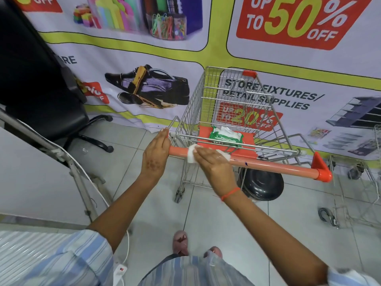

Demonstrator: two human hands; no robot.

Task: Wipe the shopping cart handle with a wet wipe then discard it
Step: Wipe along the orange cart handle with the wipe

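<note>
A small wire shopping cart (208, 93) stands in front of me with an orange handle (274, 166) running left to right. My right hand (212, 162) lies over the handle near its left end, pressing a white wet wipe (191, 154) wrapped around the bar. My left hand (155, 153) rests flat against the handle's left end, fingers straight. A green pack of wipes (225, 136) lies on the orange child seat flap inside the cart.
A black round bin (262, 185) sits on the tiled floor under the handle's right part. A black office chair (41, 89) is at the left, a metal stand (80, 178) beside it, another cart (360, 195) at the right. A printed banner covers the wall behind.
</note>
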